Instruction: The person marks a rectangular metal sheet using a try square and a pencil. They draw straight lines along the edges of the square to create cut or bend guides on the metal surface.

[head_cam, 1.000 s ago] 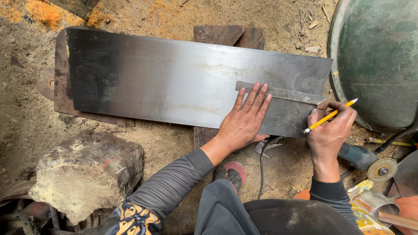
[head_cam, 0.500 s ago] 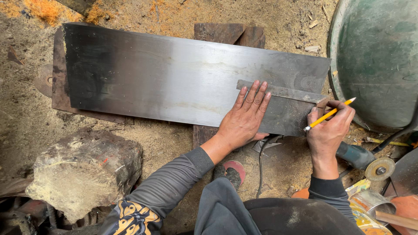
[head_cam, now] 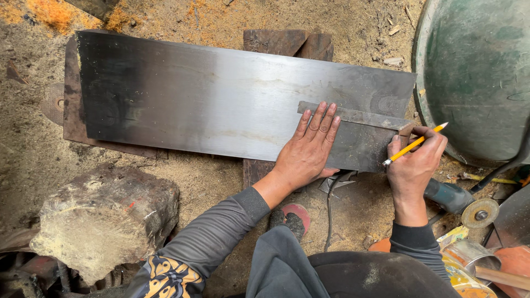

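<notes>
A long grey steel sheet (head_cam: 221, 99) lies across wooden blocks on sandy ground. A smaller metal piece (head_cam: 359, 135) lies on its right end. My left hand (head_cam: 310, 149) presses flat on that piece, fingers spread a little. My right hand (head_cam: 413, 165) holds a yellow pencil (head_cam: 415, 144), its tip at the small piece's right edge near the sheet's lower right corner.
A large green metal basin (head_cam: 475, 77) stands at the right. An angle grinder (head_cam: 461, 201) with its disc lies at the lower right beside cans. A rough stone block (head_cam: 105, 221) sits at the lower left. A dark wooden block (head_cam: 287, 41) shows behind the sheet.
The pencil tip has slid down a little along the small piece's right edge. My left hand stays pressed in the same place.
</notes>
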